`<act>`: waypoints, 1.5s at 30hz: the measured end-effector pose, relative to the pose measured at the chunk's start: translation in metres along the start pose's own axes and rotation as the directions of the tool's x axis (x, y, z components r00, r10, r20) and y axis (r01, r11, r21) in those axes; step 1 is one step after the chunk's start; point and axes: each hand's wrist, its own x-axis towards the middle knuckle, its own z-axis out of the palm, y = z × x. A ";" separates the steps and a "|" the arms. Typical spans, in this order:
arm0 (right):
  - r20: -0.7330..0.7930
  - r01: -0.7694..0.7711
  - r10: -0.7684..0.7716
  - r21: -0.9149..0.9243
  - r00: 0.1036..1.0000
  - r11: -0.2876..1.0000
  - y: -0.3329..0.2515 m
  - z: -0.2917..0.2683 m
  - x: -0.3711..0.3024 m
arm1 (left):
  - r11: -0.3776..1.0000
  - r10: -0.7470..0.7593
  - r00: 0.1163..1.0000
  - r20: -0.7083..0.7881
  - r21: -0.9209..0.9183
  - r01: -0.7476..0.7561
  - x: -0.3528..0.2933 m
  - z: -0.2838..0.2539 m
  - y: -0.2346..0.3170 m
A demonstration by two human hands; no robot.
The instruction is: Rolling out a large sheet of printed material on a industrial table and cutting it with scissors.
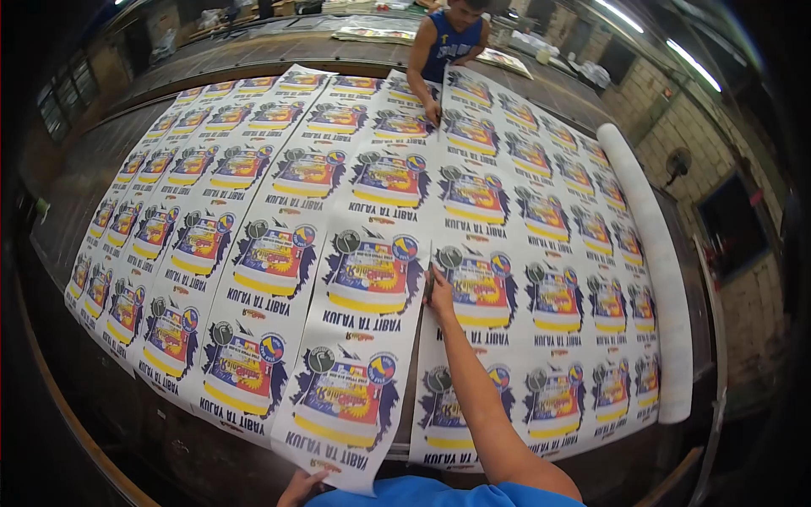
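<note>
A wide printed sheet (480, 345) with repeated colourful designs covers the table in front of me. My right hand (438, 296) is closed round dark-handled scissors (431, 272), their blades at the top of a long cut in the sheet. Below them the cut gapes, and the dark table shows between its two sides. At the near edge my left hand (302, 487) grips the lower end of the strip (345, 404) left of the cut, which lifts and curves toward me. Part of the left hand is hidden by the frame's lower edge.
Across the table a co-worker in a blue sleeveless top (457, 40) holds a small dark cutting tool at the sheet's far part. A thick white roll (649, 253) lies along the right side. More printed strips (177, 279) overlap at left. A fan (677, 163) stands by the wall.
</note>
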 end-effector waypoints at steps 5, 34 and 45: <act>0.035 0.160 -0.156 -0.217 0.987 0.963 -0.032 0.005 0.114 | 0.999 -0.008 0.992 -0.124 0.048 0.014 0.004 0.000 -0.013; 0.017 -0.086 0.092 -0.210 0.996 0.974 -0.036 -0.235 -0.185 | 0.980 0.069 0.948 -0.311 -0.156 -0.122 0.025 0.006 -0.134; 0.424 -0.191 0.290 -0.259 0.858 0.947 0.031 -0.385 -0.501 | 0.990 -0.132 0.953 0.273 0.091 0.111 0.117 0.177 -0.178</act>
